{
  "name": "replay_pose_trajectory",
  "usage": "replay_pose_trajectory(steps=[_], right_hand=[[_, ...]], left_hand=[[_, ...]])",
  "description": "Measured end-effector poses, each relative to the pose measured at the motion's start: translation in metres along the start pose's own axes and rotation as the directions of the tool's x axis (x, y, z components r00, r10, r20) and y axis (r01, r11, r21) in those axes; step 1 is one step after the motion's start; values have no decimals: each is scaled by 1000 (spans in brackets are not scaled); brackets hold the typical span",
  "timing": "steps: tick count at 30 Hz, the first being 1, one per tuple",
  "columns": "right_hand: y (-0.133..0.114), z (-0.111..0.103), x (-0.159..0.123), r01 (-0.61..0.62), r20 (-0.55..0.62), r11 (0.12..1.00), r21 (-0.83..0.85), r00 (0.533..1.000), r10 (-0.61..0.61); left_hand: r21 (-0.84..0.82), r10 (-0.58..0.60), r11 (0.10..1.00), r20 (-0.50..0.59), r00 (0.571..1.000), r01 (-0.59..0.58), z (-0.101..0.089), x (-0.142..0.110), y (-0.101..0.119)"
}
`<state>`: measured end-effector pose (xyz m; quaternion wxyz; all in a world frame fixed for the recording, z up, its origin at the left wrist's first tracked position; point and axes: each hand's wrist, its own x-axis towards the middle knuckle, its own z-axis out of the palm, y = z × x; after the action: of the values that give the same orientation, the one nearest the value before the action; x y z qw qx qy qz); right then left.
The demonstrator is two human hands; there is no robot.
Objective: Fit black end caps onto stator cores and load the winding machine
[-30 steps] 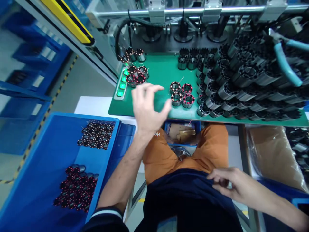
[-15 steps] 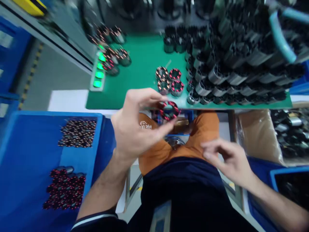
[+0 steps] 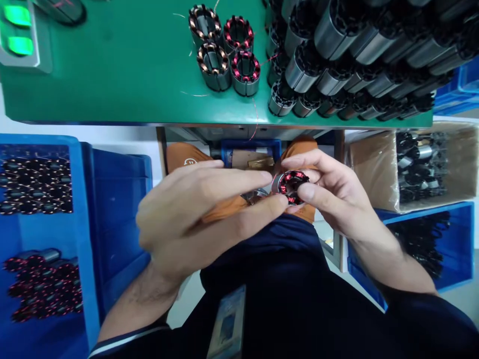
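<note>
A motor stator with red windings [image 3: 283, 185] is held over my lap, in front of the table edge, its wound end turned toward my right hand. My right hand [image 3: 337, 199] grips it with the thumb across its front rim and the fingers behind. From the other side, my left hand [image 3: 202, 214] has index finger and thumb at the stator's outer wall, closed about it. On the green mat stand two copper-wound stators [image 3: 213, 67] and two red-wound stators [image 3: 245, 72]. A loose thin red wire [image 3: 256, 119] hangs over the mat's edge.
Stacked unwound stator cores [image 3: 303, 70] crowd the right of the green mat [image 3: 123, 65]. Green-lit buttons [image 3: 18, 46] sit at the far left. A blue tray [image 3: 84, 214] holds wound stators; to the right are a lined carton [image 3: 374, 169] and another blue bin [image 3: 460, 249] with dark parts.
My left hand picked up a red-wound stator and brought it back over my lap. My right hand rose from the lap and took hold of it too. The view shifted closer and down.
</note>
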<state>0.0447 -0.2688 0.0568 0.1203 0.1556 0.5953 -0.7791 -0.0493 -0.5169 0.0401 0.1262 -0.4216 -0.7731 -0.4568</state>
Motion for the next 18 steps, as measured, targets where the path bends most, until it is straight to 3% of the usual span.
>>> replay_pose_trajectory(steps=[5, 9, 11, 13, 15, 18], right_hand=[[3, 0, 0, 50, -34, 999, -7, 998, -51], [6, -7, -5, 133, -174, 987, -87, 974, -146], [6, -11, -8, 164, -245, 974, -159, 949, -200], [5, -11, -9, 169, -266, 960, -225, 937, -227], [4, -7, -8, 166, -269, 947, -274, 932, -241], [5, 2, -2, 203, -248, 936, -286, 928, -277]], left_hand=[[8, 0, 1000, 89, 996, -1, -7, -1, -2], [71, 110, 991, 17, 994, -111, 21, -25, -27], [27, -6, 1000, 107, 994, 3, 38, -38, -40], [-71, -210, 972, 180, 961, 226, 49, -43, -46], [-210, -378, 891, 150, 914, 403, 49, -37, -40], [-401, -441, 812, 54, 896, 424, 40, -14, -18]])
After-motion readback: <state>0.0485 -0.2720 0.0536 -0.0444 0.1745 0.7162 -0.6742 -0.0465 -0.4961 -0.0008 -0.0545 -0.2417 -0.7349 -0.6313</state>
